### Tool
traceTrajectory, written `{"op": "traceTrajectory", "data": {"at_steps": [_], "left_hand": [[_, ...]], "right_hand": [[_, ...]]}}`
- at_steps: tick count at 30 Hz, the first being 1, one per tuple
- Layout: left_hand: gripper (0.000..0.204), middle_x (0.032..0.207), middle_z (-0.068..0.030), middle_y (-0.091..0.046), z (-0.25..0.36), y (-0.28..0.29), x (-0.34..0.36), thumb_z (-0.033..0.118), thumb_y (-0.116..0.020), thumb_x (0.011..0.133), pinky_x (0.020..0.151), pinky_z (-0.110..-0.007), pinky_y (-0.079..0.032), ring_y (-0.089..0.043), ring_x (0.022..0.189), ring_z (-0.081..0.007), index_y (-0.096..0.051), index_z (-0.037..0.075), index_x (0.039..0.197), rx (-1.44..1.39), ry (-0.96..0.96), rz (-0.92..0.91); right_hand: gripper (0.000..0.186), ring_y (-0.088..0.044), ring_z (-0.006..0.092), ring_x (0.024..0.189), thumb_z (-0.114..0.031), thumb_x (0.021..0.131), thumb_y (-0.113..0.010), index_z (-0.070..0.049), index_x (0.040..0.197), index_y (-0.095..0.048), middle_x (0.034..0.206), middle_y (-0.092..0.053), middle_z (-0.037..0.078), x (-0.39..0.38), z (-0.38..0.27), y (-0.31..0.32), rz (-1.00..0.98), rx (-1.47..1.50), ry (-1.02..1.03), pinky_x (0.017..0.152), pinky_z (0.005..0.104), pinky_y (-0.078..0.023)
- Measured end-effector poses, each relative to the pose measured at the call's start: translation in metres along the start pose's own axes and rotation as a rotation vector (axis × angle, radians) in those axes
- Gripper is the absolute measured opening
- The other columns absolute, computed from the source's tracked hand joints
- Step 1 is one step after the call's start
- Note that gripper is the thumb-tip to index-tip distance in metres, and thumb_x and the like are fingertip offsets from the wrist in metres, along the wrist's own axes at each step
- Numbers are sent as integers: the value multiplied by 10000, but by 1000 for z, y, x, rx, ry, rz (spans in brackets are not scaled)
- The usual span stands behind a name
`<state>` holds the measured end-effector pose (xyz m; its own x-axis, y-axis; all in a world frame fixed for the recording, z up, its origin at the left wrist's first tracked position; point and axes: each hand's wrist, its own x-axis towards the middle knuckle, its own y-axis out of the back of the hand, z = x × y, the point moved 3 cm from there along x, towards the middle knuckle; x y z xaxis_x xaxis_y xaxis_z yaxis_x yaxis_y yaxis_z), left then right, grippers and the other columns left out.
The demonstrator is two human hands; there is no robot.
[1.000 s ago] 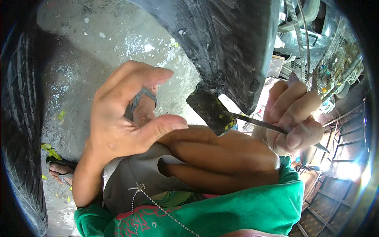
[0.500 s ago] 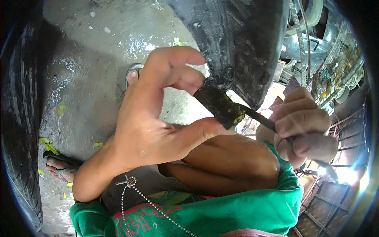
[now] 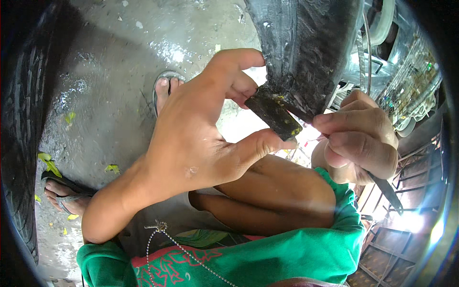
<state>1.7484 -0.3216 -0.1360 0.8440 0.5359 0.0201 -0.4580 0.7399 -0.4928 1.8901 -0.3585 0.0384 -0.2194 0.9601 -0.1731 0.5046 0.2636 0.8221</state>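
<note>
My left hand (image 3: 189, 131) grips a small dark rectangular block (image 3: 275, 115) with yellow specks, thumb at its lower end and fingers at its upper end. The block sits against the narrowed lower end of a large black rubber piece (image 3: 306, 45), which looks like part of a tyre; whether the two are joined I cannot tell. In my right hand (image 3: 363, 138) is a thin dark flat tool (image 3: 387, 192) with a pointed rear end. Its front part reaches the upper right side of the block, close to the rubber; the exact tip is hard to see.
A treaded tyre (image 3: 21, 138) stands along the left edge. The wet concrete floor (image 3: 105, 105) has scattered green leaves (image 3: 49, 164). My sandalled feet rest on it, knees bent below my hands. Wire racks (image 3: 413, 76) and metal bars fill the right side.
My right hand has shifted its grip on the tool and come closer to the block, with the tool's rear end swung lower. My left hand and block appear slightly farther right.
</note>
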Motion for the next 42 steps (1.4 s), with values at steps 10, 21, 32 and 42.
{"op": "traceTrajectory", "data": {"at_steps": [10,21,32,42], "left_hand": [[918,961,-56,-666,-1,-3,-2,351,-962,705,809,-288,-473,-616,906,-137,-484,-39,1385,6,38,57],[540,975,-21,-656,-10,17,16,328,-856,850,799,-286,-498,-592,936,-97,-623,5,1215,-238,269,-128],[336,893,-75,-675,-11,-11,36,327,-738,931,795,-316,-579,-668,761,-172,-663,3,977,-804,548,-186],[167,941,11,-636,-19,2,26,231,-664,980,804,-335,-552,-636,890,-98,-653,77,1044,-935,580,-270]], "right_hand": [[247,-624,221,584,-28,711,-769,7,942,-687,826,-707,162,-3,-2,-21,79,-24,-48,487,317,-431],[205,-654,280,636,3,754,-753,20,927,-643,929,-726,215,3,-1,-14,-90,-259,447,512,360,-450],[223,-667,303,688,-179,851,-758,-15,889,-611,902,-702,228,29,-4,7,-189,-70,299,511,370,-461],[269,-589,235,656,-292,967,-696,-69,1075,-592,887,-645,178,6,1,16,64,-17,35,523,340,-477]]}}
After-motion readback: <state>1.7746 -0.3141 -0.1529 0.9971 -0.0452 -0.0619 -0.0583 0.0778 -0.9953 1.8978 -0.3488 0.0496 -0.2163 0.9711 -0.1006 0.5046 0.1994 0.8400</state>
